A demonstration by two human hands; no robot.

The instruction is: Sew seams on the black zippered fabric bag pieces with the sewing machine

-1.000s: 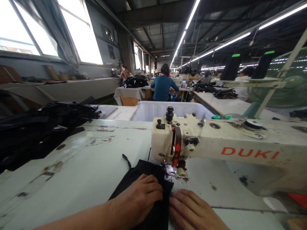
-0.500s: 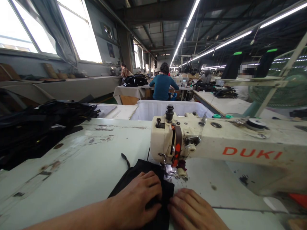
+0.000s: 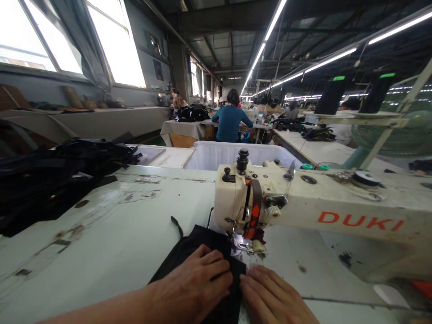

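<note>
A black fabric piece (image 3: pixel 199 243) lies on the pale table with its upper right edge beside the lit presser foot (image 3: pixel 241 243) of the sewing machine (image 3: pixel 303 193). Across the fabric rests my left hand (image 3: pixel 199 279), its fingers bent and pressed together on the cloth; whether it pinches a fold is hidden. My right hand (image 3: pixel 270 292) lies at the fabric's right edge, fingers extended side by side, fingertips touching the edge. A thin black strap end (image 3: pixel 177 225) sticks out at the fabric's upper left.
Dark fabric pieces (image 3: pixel 60 175) are heaped at the left of the table (image 3: pixel 111 243). Behind the machine is a white bin (image 3: pixel 219 153). Thread cones (image 3: pixel 330 96) and a green fan (image 3: pixel 394 130) stand at right. A person (image 3: pixel 230 119) sits farther ahead.
My left hand has slid slightly right over the fabric, its fingers drawn closer together. The camera view has shifted a little; the fabric stays nearly in place by the presser foot.
</note>
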